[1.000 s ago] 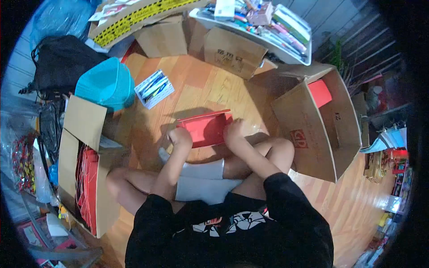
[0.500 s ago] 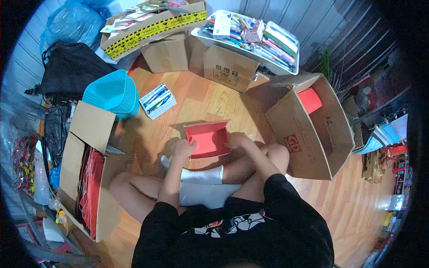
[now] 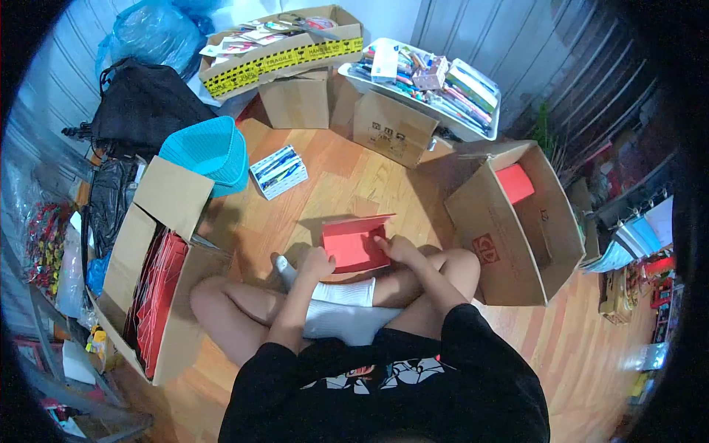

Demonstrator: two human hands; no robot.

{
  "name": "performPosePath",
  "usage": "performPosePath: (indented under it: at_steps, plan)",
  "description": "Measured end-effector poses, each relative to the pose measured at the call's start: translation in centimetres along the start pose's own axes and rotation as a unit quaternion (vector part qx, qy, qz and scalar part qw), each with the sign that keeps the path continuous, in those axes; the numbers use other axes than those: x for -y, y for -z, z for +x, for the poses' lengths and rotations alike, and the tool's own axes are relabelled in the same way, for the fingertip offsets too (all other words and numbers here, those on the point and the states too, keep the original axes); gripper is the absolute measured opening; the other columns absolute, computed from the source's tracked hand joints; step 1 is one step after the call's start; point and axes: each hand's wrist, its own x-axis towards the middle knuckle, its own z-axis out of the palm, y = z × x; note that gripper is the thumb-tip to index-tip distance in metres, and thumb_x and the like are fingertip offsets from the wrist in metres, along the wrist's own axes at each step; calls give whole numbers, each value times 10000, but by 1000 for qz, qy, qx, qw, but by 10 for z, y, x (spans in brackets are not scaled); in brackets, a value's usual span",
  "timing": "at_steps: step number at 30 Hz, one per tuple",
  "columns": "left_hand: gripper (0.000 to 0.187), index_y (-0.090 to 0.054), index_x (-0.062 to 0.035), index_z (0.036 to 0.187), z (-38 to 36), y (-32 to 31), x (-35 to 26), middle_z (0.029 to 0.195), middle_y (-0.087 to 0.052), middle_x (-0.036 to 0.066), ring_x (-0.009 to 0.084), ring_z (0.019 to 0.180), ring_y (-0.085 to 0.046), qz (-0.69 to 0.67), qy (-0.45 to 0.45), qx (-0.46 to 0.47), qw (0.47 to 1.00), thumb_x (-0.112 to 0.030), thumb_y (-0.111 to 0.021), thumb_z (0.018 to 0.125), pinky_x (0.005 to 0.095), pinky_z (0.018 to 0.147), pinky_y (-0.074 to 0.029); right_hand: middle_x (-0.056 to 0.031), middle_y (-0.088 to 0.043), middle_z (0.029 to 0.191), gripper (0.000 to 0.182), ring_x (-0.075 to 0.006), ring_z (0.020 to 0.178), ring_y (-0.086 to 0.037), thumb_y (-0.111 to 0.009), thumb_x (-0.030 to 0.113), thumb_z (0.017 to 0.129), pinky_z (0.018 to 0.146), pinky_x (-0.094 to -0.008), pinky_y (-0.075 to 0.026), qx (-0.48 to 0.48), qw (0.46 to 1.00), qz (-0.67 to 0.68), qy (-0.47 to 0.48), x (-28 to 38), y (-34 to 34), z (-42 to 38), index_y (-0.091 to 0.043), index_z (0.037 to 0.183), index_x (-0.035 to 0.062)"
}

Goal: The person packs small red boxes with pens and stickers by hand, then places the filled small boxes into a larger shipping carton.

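Closer to my white sock than half a second ago, the red box is sitting between my hands, and my right thumb is now showing farther inside it. Wooden floor is spreading out around my crossed legs. To my right, the big carton is standing open, a red piece showing inside, while the left carton is holding a pack of red sheets beside my knee. Farther off, the carton with yellow tape is standing near the white tray heaped with pens and packets. A teal basket is standing behind the left carton's flap, and just beside it a small white basket is holding pens. Before my shins, the red box is facing me open, its back panel standing up. My left hand is closing round its near left corner, thumb over the edge; my right hand is gripping the right end, fingers curling outside. How firmly they're pressing, I cannot tell.
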Motion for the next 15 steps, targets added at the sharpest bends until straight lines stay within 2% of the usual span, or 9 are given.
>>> performPosePath:
  at_steps: [2, 3, 4, 5, 6, 8, 9, 13, 15]
  plan:
    - [358, -629, -9, 715, -5, -7, 4, 736, -611, 190, 328, 713, -606, 13, -19, -13, 1000, -332, -483, 766, 421, 628, -478, -253, -582, 774, 519, -390, 794, -565, -359, 409, 842, 729, -443, -438, 15, 999, 21, -37, 3, 1, -8, -599, 741, -41]
    - [358, -629, -9, 715, -7, -8, 3, 736, -611, 190, 328, 713, -606, 15, -29, -10, 999, -332, -483, 766, 421, 628, -478, -247, -586, 811, 464, -376, 815, -571, -376, 366, 824, 733, -431, -447, 32, 999, -7, 5, -1, -2, -7, -602, 777, -36]
    - [361, -630, -8, 711, -9, -10, 1, 722, -610, 191, 328, 706, -607, 33, 8, -42, 999, -325, -471, 780, 420, 626, -478, -242, -589, 847, 414, -363, 835, -576, -392, 324, 807, 738, -420, -455, 49, 997, -36, 45, -5, -7, -6, -606, 814, -31]
    - [366, -631, -7, 707, -11, -11, -2, 707, -609, 193, 327, 700, -609, 51, 44, -73, 995, -318, -459, 793, 419, 623, -479, -251, -585, 782, 467, -404, 760, -569, -364, 352, 848, 703, -438, -453, 12, 996, -55, 65, -10, -18, -4, -592, 770, -48]
    - [366, -631, -7, 707, -18, -9, -7, 707, -609, 193, 327, 700, -609, 52, 33, -71, 996, -318, -459, 793, 419, 623, -479, -251, -585, 782, 467, -404, 760, -569, -364, 352, 848, 703, -438, -453, 7, 997, -53, 55, -18, -29, 0, -592, 770, -48]
    - [364, -637, -15, 704, -32, -2, -16, 703, -610, 195, 320, 711, -612, 45, 108, -89, 989, -306, -443, 807, 419, 619, -479, -250, -583, 775, 446, -398, 743, -571, -363, 329, 848, 690, -450, -454, -7, 988, -76, 132, -31, -45, 10, -590, 755, -43]
    - [364, -637, -15, 704, -33, -6, -16, 703, -610, 195, 320, 711, -612, 45, 100, -88, 990, -306, -443, 807, 419, 619, -479, -249, -578, 757, 417, -395, 727, -570, -352, 314, 855, 677, -462, -452, -4, 994, -28, 104, -2, -13, -18, -585, 769, -21]
    - [365, -634, -7, 710, -24, -21, -3, 721, -605, 208, 344, 718, -602, 25, 90, -68, 993, -307, -449, 804, 437, 644, -470, -250, -574, 754, 390, -395, 725, -567, -336, 314, 862, 686, -469, -448, -21, 993, -21, 112, -21, -41, 5, -575, 860, 6]
    - [363, -627, 6, 724, -21, -22, 4, 728, -599, 214, 372, 721, -588, -2, 68, -78, 995, -309, -459, 791, 450, 665, -459, -257, -572, 802, 414, -389, 798, -557, -313, 359, 876, 731, -447, -441, 21, 995, -40, 84, -17, -39, 4, -548, 981, 34]
